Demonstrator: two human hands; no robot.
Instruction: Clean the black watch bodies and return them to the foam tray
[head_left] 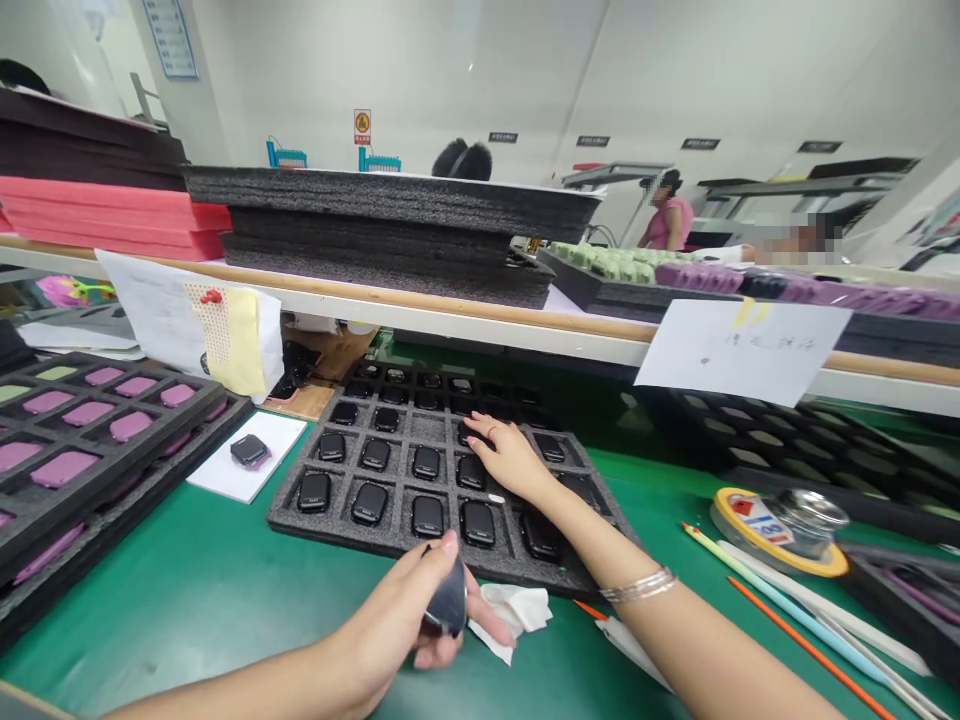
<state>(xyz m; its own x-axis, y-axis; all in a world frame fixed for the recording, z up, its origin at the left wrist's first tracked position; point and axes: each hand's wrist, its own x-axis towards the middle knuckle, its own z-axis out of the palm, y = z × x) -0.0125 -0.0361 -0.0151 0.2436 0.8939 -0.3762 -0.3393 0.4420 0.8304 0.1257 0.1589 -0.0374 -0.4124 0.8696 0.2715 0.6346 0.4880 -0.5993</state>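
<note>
Two hands at a foam tray (341,488) on a green table (187,590). At six o'clock of the tray, the left hand (420,615) grips a dark rounded unit (448,600), which is blurred. Toward three o'clock, the right hand (514,460) lies over the pockets, fingers slightly spread at a black unit; whether it grips cannot be told. Good handling would probably mean holding units by their edges, keeping fingertips off glossy faces, and clearing the foam walls vertically. The tray's pockets bear rows of black watch-shaped units (427,462). At nine o'clock, a white pad (217,478) carries one similar unit; beyond it, stacked trays (112,462) contain purple pieces (130,426). At two o'clock, a shelf tray (600,295) holds green and purple pieces.
</note>
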